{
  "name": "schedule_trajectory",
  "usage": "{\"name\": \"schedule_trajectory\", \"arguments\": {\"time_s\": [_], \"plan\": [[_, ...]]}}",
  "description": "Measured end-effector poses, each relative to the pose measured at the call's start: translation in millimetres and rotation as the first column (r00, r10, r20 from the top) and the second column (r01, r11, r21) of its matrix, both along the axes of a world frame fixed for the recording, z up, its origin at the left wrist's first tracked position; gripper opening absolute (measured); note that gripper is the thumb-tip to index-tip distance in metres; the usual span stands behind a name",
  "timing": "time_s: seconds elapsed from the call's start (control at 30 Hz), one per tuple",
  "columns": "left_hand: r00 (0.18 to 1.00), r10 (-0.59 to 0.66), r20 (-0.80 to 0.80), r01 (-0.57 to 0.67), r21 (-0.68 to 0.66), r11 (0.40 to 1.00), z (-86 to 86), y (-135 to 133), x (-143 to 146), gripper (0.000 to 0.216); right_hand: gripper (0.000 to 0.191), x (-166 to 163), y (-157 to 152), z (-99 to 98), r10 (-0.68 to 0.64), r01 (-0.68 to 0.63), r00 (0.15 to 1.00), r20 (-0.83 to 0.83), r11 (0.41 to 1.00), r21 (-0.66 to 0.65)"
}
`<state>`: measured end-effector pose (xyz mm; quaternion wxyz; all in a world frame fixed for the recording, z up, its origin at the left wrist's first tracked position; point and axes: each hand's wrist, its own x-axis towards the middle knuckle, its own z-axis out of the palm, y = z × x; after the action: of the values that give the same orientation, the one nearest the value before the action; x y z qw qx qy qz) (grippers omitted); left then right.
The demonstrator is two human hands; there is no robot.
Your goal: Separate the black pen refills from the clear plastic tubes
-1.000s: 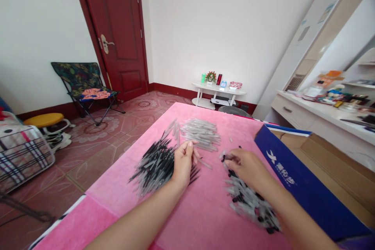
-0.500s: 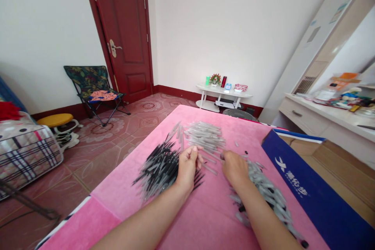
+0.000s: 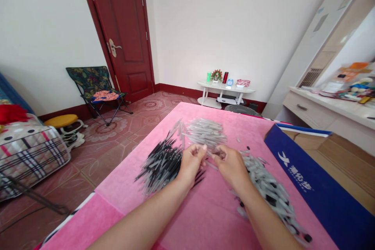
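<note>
My left hand (image 3: 190, 160) and my right hand (image 3: 230, 164) meet over the pink cloth (image 3: 202, 215), fingers curled and pinched close together on a small thin part that I cannot make out. A heap of black-and-grey pen parts (image 3: 159, 162) lies just left of my left hand. A pile of clear grey tubes (image 3: 206, 133) sits right behind both hands. Under and beside my right forearm runs a strip of grey caps with black bits (image 3: 271, 191).
An open blue cardboard box (image 3: 304, 179) stands along the table's right side. On the floor to the left are a folding chair (image 3: 95, 90), a yellow stool (image 3: 60, 121) and a plaid bundle (image 3: 29, 148). A low white table (image 3: 225, 90) and a red door (image 3: 123, 31) lie beyond.
My right hand has moved left from the cap strip to meet my left hand. The left hand stayed almost in place. The camera shifted slightly.
</note>
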<state>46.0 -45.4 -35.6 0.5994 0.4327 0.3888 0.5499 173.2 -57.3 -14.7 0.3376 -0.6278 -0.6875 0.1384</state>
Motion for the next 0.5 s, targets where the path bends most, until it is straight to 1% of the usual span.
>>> {"name": "schedule_trajectory", "arguments": {"time_s": [0.1,0.2,0.27,0.33,0.4,0.47,0.5], "plan": [[1.000,0.016,-0.014,-0.016,-0.018,1.000,-1.2,3,-2,0.037,0.009,-6,0,-2.2,0.005,-0.002,0.994,-0.112,1.000,0.031],[0.999,-0.011,0.046,0.011,0.009,1.000,-0.7,7,-5,0.036,0.010,-9,0,-2.6,0.088,-0.084,0.973,-0.215,0.996,0.028],[0.996,0.009,0.094,-0.014,0.050,0.999,0.4,11,-9,0.035,0.012,-8,1,-4.9,0.142,-0.144,0.962,-0.232,0.990,0.011],[0.988,0.072,0.136,-0.083,0.077,0.994,1.3,17,-15,0.034,0.014,-7,2,-10.1,0.182,-0.191,0.968,-0.174,0.981,-0.034],[0.976,0.144,0.162,-0.158,0.074,0.985,1.3,24,-21,0.035,0.017,-4,4,-17.3,0.216,-0.224,0.974,-0.074,0.969,-0.108],[0.966,0.195,0.171,-0.209,0.066,0.976,0.7,29,-26,0.035,0.018,-1,6,-24.5,0.229,-0.226,0.973,-0.003,0.961,-0.161],[0.962,0.209,0.175,-0.224,0.068,0.972,0.4,30,-27,0.035,0.019,0,7,-27.6,0.221,-0.215,0.975,0.018,0.963,-0.164]]}}
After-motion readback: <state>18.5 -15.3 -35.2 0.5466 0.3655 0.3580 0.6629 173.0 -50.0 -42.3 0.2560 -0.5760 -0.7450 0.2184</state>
